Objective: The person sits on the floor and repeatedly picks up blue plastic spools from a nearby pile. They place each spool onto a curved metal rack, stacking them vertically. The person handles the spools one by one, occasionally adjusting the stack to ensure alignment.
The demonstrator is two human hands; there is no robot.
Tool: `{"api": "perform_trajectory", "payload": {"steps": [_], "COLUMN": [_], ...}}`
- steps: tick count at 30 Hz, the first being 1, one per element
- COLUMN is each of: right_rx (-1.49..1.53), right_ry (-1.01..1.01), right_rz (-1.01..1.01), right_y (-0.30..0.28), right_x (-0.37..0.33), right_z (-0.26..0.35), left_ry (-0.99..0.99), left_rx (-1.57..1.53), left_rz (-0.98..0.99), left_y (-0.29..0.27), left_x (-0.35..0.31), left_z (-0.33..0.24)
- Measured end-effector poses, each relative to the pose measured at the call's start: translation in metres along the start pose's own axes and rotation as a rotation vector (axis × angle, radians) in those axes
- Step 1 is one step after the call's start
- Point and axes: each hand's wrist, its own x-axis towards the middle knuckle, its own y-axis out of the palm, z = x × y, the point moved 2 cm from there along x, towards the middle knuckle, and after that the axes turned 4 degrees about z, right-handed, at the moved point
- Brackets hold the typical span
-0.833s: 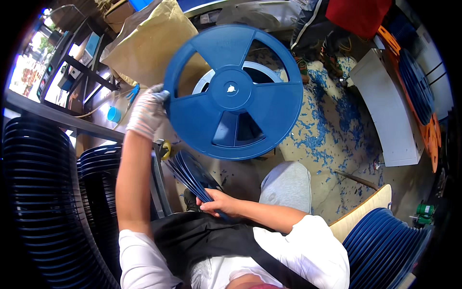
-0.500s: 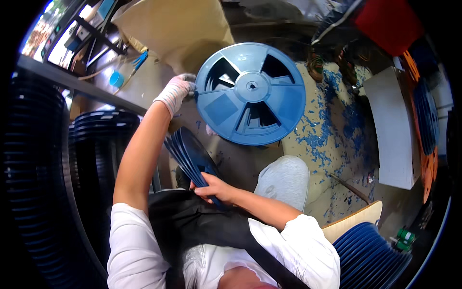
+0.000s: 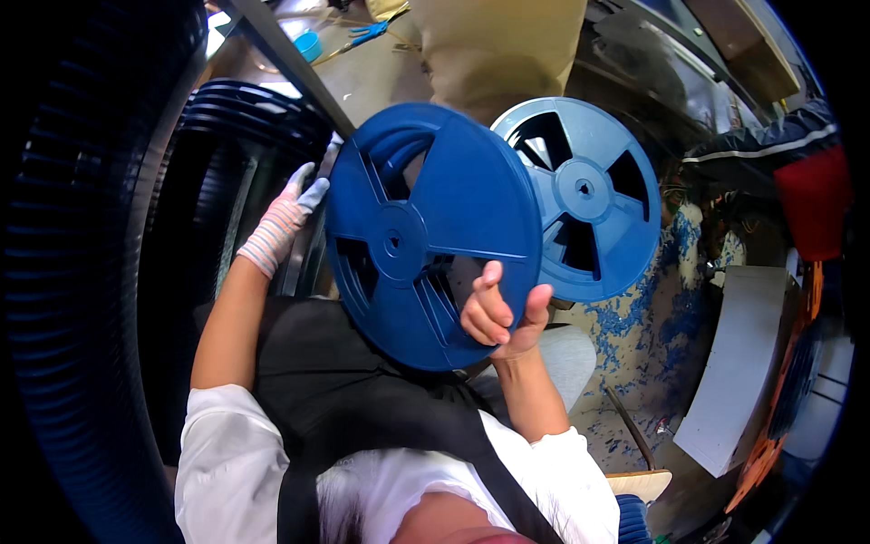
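Tilted up in front of me is a stack of dark blue plastic reel discs (image 3: pixel 480 218), with cut-out windows and a small centre hole. My right hand (image 3: pixel 507 313), bare, grips its lower right rim. At the left rim, my left hand (image 3: pixel 288 213) wears a striped glove; its fingers are apart and hold nothing, and whether they touch the rim I cannot tell. Behind the held discs, partly covered by them, lies a paler blue reel (image 3: pixel 621 213).
Dark discs (image 3: pixel 254 104) stand stacked at my left, beside a metal rail (image 3: pixel 290 59). A large beige sack (image 3: pixel 503 54) is at the far side. Blue scraps (image 3: pixel 621 317) litter the floor at right, near a grey-white box (image 3: pixel 734 363) and orange discs (image 3: pixel 757 453).
My right hand has raised the dark discs from my lap to in front of me. My left hand has left the pale reel and moved to the discs' left side. The view has turned left.
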Motion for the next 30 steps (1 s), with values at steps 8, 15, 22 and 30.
{"api": "perform_trajectory", "payload": {"steps": [8, 15, 22, 30], "right_rx": [0.079, -1.159, -2.049, -2.354], "right_ry": [-0.362, -0.451, -0.366, -0.456], "right_rz": [0.097, -0.974, -1.314, -1.328], "right_y": [0.025, 0.047, -0.006, 0.015], "right_x": [0.002, -0.037, -0.065, -0.058], "right_z": [0.099, 0.189, 0.216, 0.214], "left_ry": [0.160, 0.325, 0.367, 0.275], "left_rx": [-0.932, -0.778, -0.476, -0.632], "left_rz": [0.491, 0.377, 0.197, 0.309], "left_y": [0.065, 0.132, 0.178, 0.169], "left_x": [0.034, 0.057, 0.071, 0.048], "left_z": [-0.073, -0.121, -0.083, -0.095]}}
